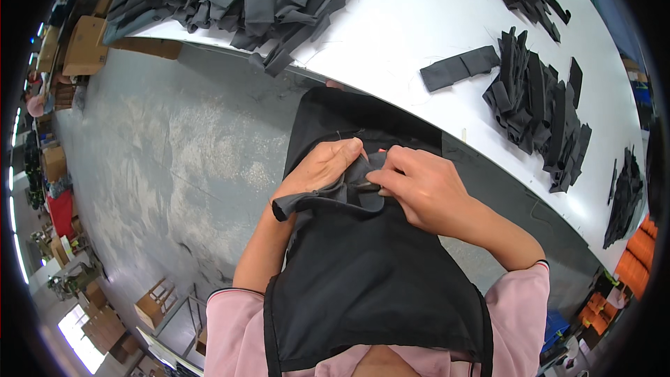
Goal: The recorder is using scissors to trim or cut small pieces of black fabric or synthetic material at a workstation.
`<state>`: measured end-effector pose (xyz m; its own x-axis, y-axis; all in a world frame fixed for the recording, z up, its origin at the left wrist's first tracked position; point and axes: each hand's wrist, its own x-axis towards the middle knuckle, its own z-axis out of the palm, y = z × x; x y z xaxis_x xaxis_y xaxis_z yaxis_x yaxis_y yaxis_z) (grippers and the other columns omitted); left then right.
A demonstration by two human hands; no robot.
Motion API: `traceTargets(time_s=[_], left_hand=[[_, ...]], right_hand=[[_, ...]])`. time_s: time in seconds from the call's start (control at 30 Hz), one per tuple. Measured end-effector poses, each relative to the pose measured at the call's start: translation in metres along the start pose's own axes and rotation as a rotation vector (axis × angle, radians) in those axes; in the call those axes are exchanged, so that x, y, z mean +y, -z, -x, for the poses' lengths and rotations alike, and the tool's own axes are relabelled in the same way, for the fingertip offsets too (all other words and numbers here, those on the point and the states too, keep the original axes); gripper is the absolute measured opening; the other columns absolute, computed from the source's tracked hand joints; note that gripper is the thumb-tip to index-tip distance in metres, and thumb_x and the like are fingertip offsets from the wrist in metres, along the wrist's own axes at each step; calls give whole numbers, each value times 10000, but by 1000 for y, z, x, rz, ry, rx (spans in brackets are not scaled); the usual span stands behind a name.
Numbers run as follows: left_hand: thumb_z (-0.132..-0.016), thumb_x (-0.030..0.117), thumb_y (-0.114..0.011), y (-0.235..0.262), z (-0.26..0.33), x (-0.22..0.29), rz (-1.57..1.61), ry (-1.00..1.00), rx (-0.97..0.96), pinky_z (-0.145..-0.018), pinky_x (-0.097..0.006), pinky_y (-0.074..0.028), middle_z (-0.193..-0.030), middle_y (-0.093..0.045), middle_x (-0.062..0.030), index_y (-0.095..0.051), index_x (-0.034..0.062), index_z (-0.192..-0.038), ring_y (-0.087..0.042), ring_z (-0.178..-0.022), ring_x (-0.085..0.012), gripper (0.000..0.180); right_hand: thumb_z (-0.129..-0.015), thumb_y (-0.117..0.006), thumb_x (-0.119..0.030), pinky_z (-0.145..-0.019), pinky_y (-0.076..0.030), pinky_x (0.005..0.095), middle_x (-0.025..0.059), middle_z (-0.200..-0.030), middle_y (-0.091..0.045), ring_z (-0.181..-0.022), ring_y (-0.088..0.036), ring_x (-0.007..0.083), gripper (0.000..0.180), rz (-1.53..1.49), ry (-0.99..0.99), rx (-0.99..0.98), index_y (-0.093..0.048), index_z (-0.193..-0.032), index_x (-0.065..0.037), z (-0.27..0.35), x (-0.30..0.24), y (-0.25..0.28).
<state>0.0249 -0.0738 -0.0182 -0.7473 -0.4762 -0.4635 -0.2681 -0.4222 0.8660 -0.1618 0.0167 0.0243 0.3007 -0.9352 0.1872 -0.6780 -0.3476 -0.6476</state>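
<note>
Both hands, left hand and right hand, pinch closed on limp black fabric piece; I judge it light, best gripped along edges.

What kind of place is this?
Probably a sewing workshop. Piles of black cloth pieces lie on a long white table, and both hands work on a black cloth piece.

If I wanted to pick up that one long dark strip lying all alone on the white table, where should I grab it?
Probably pinch the dark fabric strip at its left end, coming from above and from the left. That end lies flat on bare white table with nothing around it, while its right end runs up against the heap of dark pieces.
</note>
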Motion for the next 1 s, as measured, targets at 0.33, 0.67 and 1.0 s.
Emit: traceTargets(time_s=[0.33, 0.67, 1.0], left_hand=[[-931, 113, -534, -19, -6, -2, 131, -151, 236, -825, -229, -415, -988, -544, -32, -526, 22, -1120, -488, -926, -81, 210], [-732, -16, -494, -32, 2, 2, 524, -5, 130, -706, -323, -493, -1022, -482, -121, -373, 53, -1261, -574, -789, -208, 547], [-806, -56, -512, -40, -11, -19, 331, -239, 613, -815, -236, -451, -1144, -452, -74, -365, 14, -1299, -502, -948, -106, 519]], right_hand=[[-599, -658, 97, -511, -424, 283, 46, -699, -493, -574, -521, 187, 379, -206, -245, 181, -646, -939, -68, 23, 14, -37], [-609, -675, 74, -498, -378, 261, 26, -646, -476, -555, -506, 155, 250, -168, -172, 342, -677, -828, -48, -10, 44, -24], [-709, -706, -52, -533, -455, 306, 52, -826, -540, -627, -573, 209, 355, 52, -307, 350, -635, -1056, -75, 6, -6, -21]])
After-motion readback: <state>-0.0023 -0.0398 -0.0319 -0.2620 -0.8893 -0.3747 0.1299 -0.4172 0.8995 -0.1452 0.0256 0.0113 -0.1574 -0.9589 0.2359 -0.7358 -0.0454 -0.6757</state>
